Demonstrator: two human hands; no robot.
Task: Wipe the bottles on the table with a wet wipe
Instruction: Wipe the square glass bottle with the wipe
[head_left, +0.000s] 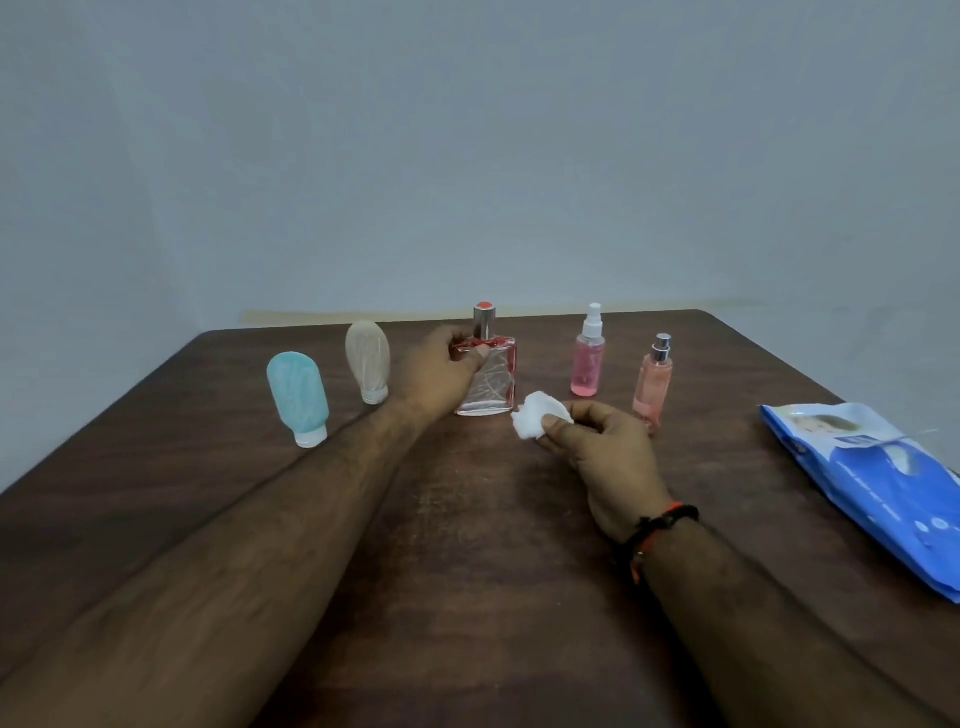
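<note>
Perfume bottle upright at table centre, clasped by left hand grip, crumpled wet wipe pinched in right hand grip at its 5 o'clock, wipes pack at 3 o'clock.

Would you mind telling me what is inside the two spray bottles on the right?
Both the taller spray bottle and the shorter spray bottle hold pink liquid, visible through their clear walls. The right hand covers the shorter one's base, so its bottom stays unseen.
</note>
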